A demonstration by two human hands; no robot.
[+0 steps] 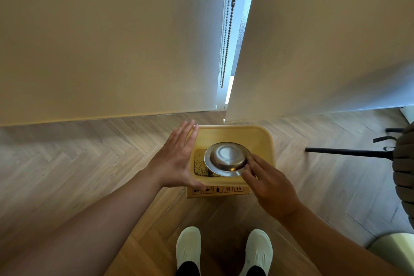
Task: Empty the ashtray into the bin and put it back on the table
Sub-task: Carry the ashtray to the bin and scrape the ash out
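Observation:
A round metal ashtray [227,158] is turned upside down over the open yellow bin [257,135] on the floor. My right hand [266,182] grips the ashtray's rim at its lower right edge. Dark ash [200,167] lies on the bin's bottom, left of the ashtray. My left hand [175,158] is flat with fingers together and slightly spread, beside the bin's left rim, holding nothing; whether it touches the rim is unclear.
The bin stands on a herringbone wood floor [89,157] below beige blinds with a hanging bead chain [228,29]. A chair with black legs [349,152] is at the right. My white shoes [224,251] are just before the bin. A pale object [394,251] sits at bottom right.

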